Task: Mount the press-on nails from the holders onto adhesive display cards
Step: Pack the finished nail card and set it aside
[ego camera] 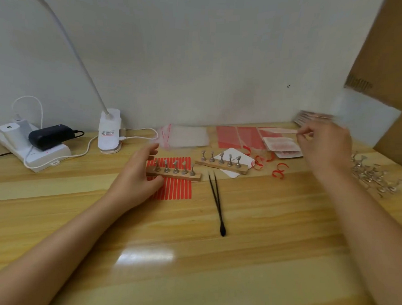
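Two wooden holders carry metal nail stands. The near holder lies on a sheet of red adhesive strips. The far holder lies partly on a white card. My left hand hovers at the near holder's left end, fingers relaxed, thumb below it. Far right, my right hand pinches the end of a thin pale strip or card above the display cards. Motion blur hides detail there.
Black tweezers lie mid-table. Red sheets and a clear bag sit at the back, curled red peelings near them. Loose metal stands pile at the right, a lamp base and chargers at the left, cardboard upper right.
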